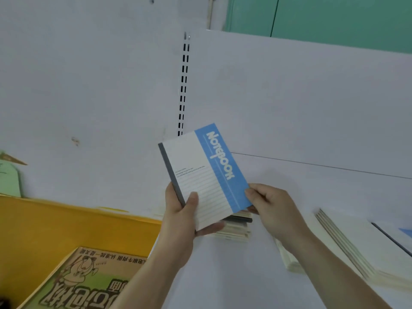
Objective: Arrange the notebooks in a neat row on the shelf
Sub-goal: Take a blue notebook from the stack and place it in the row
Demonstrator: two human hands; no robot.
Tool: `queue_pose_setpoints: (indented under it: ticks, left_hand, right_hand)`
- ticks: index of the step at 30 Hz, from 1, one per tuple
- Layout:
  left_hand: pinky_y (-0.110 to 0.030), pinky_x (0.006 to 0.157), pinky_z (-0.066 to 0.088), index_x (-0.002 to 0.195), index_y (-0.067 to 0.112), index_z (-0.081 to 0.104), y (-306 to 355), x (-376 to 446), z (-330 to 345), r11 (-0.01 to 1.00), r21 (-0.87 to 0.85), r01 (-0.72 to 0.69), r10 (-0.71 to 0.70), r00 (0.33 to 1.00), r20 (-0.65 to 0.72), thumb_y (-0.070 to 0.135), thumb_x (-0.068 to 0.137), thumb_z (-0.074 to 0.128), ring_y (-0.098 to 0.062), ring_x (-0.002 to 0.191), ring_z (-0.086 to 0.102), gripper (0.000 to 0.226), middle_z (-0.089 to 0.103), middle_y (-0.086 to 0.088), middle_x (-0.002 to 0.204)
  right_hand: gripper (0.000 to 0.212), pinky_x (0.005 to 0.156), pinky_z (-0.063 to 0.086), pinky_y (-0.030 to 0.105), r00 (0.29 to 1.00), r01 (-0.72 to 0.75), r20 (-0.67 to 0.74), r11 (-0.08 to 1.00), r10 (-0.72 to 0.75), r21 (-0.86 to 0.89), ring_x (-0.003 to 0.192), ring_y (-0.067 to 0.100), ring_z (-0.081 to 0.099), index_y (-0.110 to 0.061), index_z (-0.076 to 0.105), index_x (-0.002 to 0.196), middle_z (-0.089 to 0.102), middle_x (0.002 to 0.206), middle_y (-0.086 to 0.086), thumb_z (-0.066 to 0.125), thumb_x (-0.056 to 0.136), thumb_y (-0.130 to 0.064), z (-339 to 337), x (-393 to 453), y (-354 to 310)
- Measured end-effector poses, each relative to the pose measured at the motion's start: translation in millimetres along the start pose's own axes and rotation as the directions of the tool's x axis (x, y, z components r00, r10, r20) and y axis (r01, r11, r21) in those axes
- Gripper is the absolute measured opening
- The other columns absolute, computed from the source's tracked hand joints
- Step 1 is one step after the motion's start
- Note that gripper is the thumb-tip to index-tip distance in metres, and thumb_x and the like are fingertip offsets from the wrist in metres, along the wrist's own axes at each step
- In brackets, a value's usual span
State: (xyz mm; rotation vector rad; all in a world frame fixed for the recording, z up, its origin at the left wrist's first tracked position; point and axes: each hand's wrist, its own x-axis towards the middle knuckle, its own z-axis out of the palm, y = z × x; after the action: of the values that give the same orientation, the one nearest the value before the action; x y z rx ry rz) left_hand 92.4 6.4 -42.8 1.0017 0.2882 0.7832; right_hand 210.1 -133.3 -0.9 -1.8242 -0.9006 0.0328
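A white notebook (204, 172) with a blue band reading "NOTEBOOK" and a grey spine is held up above the white shelf (245, 275), tilted left. My left hand (181, 216) grips its lower spine edge, thumb on the cover. My right hand (270, 205) pinches its lower right corner. Under the hands lies a small stack of notebooks (236, 228) flat on the shelf. More notebooks (347, 246) lie in a slanted pile to the right, partly behind my right forearm.
A yellow tray (55, 221) at the left holds a green-and-brown printed book (89, 284). The white back panel (312, 97) carries a slotted upright rail (183, 85). A pale green card (9, 175) stands at the far left.
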Motion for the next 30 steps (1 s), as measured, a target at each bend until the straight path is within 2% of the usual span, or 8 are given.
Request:
queue_pose_setpoints:
  ticks: [2, 6, 10, 15, 19, 23, 26, 30]
  left_hand:
    - [-0.049, 0.062, 0.061, 0.132, 0.044, 0.046, 4, 0, -11, 0.994, 0.099, -0.044, 0.049, 0.998, -0.047, 0.011, 0.104, 0.048, -0.031, 0.112, 0.060, 0.043, 0.058, 0.004, 0.127]
    - [-0.044, 0.056, 0.060, 0.133, 0.043, 0.048, 15, -4, -38, 0.972, 0.214, -0.096, 0.124, 0.985, -0.119, 0.011, 0.104, 0.047, -0.029, 0.102, 0.065, 0.043, 0.062, 0.002, 0.121]
    - [-0.043, 0.055, 0.060, 0.134, 0.041, 0.047, 18, -12, -48, 0.962, 0.260, -0.084, 0.126, 0.981, -0.146, 0.011, 0.103, 0.048, -0.025, 0.092, 0.069, 0.043, 0.066, 0.003, 0.112]
    - [-0.043, 0.053, 0.060, 0.133, 0.042, 0.047, 19, -24, -51, 0.956, 0.280, -0.086, 0.131, 0.981, -0.145, 0.011, 0.103, 0.048, -0.026, 0.095, 0.067, 0.042, 0.065, 0.004, 0.113]
    - [-0.045, 0.053, 0.060, 0.135, 0.044, 0.043, 23, -29, -48, 0.937, 0.315, -0.151, 0.192, 0.976, -0.102, 0.014, 0.104, 0.047, -0.024, 0.095, 0.066, 0.044, 0.062, 0.010, 0.116]
    - [-0.044, 0.051, 0.060, 0.137, 0.044, 0.040, 19, -30, -39, 0.936, 0.321, -0.142, 0.170, 0.984, -0.060, 0.012, 0.104, 0.045, -0.026, 0.098, 0.064, 0.046, 0.059, 0.008, 0.119]
    - [-0.044, 0.050, 0.059, 0.137, 0.044, 0.039, 11, -35, -21, 0.938, 0.313, -0.151, 0.155, 0.988, 0.013, 0.014, 0.105, 0.043, -0.023, 0.094, 0.066, 0.045, 0.061, 0.011, 0.114]
    - [-0.040, 0.045, 0.056, 0.133, 0.041, 0.044, -5, -50, 12, 0.944, 0.279, -0.177, 0.147, 0.981, 0.126, 0.023, 0.104, 0.046, -0.015, 0.082, 0.070, 0.034, 0.067, 0.019, 0.096]
  right_hand:
    - [0.025, 0.089, 0.041, 0.018, 0.995, 0.099, 0.046, 0.958, -0.090, -0.269, 0.102, 0.004, 0.059, -0.032, 0.065, 0.113, 0.065, 0.102, -0.026, 0.043, 0.101, -0.033, 1, 14, 7]
    - [0.046, 0.109, 0.030, 0.028, 0.965, 0.214, 0.252, 0.757, -0.067, -0.618, 0.134, 0.011, 0.037, -0.025, 0.050, 0.135, 0.046, 0.138, -0.014, 0.042, 0.096, -0.048, 6, 36, 23]
    - [0.028, 0.069, 0.041, 0.033, 0.921, 0.387, 0.348, 0.536, -0.177, -0.751, 0.083, 0.020, 0.058, -0.021, 0.058, 0.083, 0.060, 0.079, -0.008, 0.041, 0.097, -0.039, 18, 30, 30]
    - [0.006, 0.056, 0.046, 0.034, 0.934, 0.316, 0.209, 0.398, -0.290, -0.861, 0.064, 0.031, 0.057, -0.022, 0.052, 0.093, 0.064, 0.076, 0.000, 0.049, 0.089, -0.019, 11, 27, 12]
    - [0.007, 0.052, 0.042, 0.033, 0.862, 0.153, -0.166, 0.559, -0.479, -0.815, 0.055, 0.032, 0.056, -0.017, 0.058, 0.093, 0.061, 0.066, 0.003, 0.051, 0.095, -0.018, -11, 22, -5]
    - [0.024, 0.061, 0.026, 0.031, 0.775, 0.084, -0.504, 0.853, -0.380, -0.515, 0.067, 0.026, 0.050, -0.010, 0.063, 0.096, 0.059, 0.072, 0.001, 0.044, 0.100, -0.024, -34, -2, -21]
    - [0.028, 0.059, 0.031, 0.035, 0.807, -0.007, -0.571, 0.964, -0.151, -0.265, 0.068, 0.022, 0.048, -0.012, 0.062, 0.082, 0.057, 0.069, -0.005, 0.047, 0.099, -0.027, -35, -28, -18]
    - [0.036, 0.056, 0.035, 0.029, 0.835, -0.127, -0.550, 0.967, -0.017, -0.222, 0.059, 0.011, 0.048, -0.021, 0.051, 0.062, 0.054, 0.059, -0.007, 0.049, 0.098, -0.026, -23, -67, 2]
